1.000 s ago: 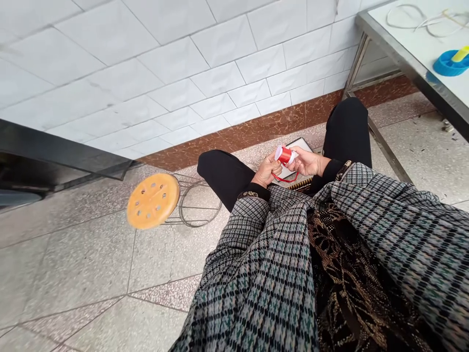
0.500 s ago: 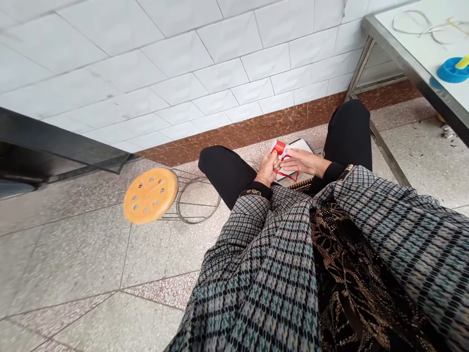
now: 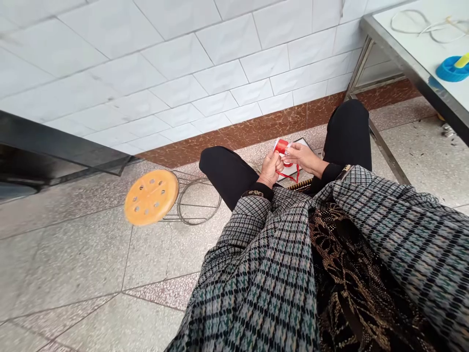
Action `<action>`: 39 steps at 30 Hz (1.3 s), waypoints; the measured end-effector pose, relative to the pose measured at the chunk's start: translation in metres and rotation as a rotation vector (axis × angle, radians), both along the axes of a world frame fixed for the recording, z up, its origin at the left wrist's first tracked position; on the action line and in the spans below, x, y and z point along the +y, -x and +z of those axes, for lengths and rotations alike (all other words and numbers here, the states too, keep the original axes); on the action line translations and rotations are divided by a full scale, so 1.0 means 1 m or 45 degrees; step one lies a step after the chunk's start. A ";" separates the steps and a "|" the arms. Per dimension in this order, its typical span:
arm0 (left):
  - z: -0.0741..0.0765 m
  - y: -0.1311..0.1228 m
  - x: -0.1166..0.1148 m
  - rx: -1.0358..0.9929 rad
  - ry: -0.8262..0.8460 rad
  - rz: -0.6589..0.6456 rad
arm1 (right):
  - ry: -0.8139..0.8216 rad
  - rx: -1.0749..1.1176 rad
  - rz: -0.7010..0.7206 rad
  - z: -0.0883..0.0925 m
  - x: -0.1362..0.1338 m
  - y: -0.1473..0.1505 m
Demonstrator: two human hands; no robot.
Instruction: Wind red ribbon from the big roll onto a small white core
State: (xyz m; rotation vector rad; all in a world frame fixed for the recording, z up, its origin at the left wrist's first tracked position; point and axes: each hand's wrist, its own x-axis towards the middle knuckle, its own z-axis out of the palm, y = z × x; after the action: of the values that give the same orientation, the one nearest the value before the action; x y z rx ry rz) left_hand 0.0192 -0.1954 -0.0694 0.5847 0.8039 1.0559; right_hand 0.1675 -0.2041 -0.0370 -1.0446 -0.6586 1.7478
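Between my knees, my left hand (image 3: 270, 168) is closed around the near side of a small spool of red ribbon (image 3: 282, 145) with white ends. My right hand (image 3: 302, 157) meets the spool from the other side, its fingers pressed together at the white end. A loose length of red ribbon (image 3: 297, 174) loops down below both hands. Under them lies a white board with a dark edge (image 3: 302, 142), partly hidden by my hands. Whether the right fingers pinch the ribbon or the spool's end is too small to tell.
An orange round stool (image 3: 151, 197) with wire legs lies tipped on the floor at the left. A metal-framed table (image 3: 403, 54) at the upper right bears a blue round item (image 3: 452, 69) and looped cord. The tiled wall (image 3: 227, 49) is ahead, a dark cabinet at the far left.
The spool has tilted slightly and moved a little to the right. My right hand's fingers have drawn in more against its white end. The ribbon loop has shifted slightly.
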 end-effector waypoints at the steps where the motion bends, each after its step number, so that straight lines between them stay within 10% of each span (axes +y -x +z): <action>1: 0.001 0.000 0.000 0.008 0.006 0.011 | -0.026 -0.057 -0.049 0.000 0.001 0.001; 13: 0.005 -0.002 0.005 0.143 0.028 0.063 | -0.387 -0.880 -0.260 -0.035 0.043 -0.023; 39: 0.043 0.005 0.035 0.260 -0.049 0.038 | -0.776 -1.957 0.313 0.006 0.064 -0.044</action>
State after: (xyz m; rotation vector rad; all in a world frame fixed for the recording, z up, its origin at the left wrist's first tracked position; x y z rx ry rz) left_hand 0.0146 -0.1600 -0.0262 0.7236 0.9747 1.0515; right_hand 0.2117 -0.1401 -0.0313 -1.7464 -2.1217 0.4756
